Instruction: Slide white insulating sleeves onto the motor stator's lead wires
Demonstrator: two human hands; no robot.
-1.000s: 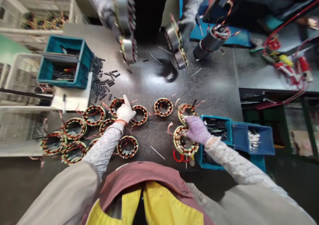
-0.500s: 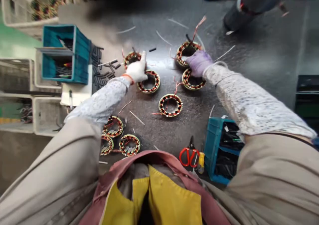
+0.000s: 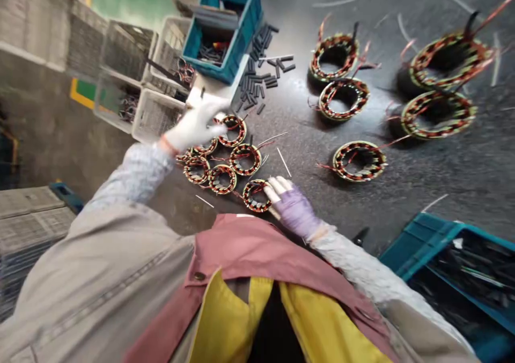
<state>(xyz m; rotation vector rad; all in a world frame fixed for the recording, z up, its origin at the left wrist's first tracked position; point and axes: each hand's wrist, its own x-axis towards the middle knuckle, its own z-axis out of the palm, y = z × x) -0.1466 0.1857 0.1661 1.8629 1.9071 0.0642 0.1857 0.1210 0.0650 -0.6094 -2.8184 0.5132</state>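
Several wound stator rings with red-orange copper wire stand in a cluster at the table's near left edge. My left hand (image 3: 197, 126), in a white glove, is over the cluster's far left, thumb and fingers apart, beside one stator ring (image 3: 232, 131). It hides part of the rings beneath. My right hand (image 3: 293, 205), wrapped in purple with white fingers, lies stretched out against the right side of the nearest stator ring (image 3: 256, 195). Its fingertips touch the rim. A single stator ring (image 3: 359, 162) stands farther right, with wire leads sticking out.
Two stator pairs stand farther back, including a ring (image 3: 344, 99) and a larger-looking ring (image 3: 438, 115). Short black tubes (image 3: 257, 81) lie beside a teal bin (image 3: 245, 41). Another teal bin (image 3: 422, 239) is at the right. White crates (image 3: 155, 116) stand left of the table.
The view has swung left. Both hands have come away from the far stator rings and back to the near-left cluster, which now holds more rings.
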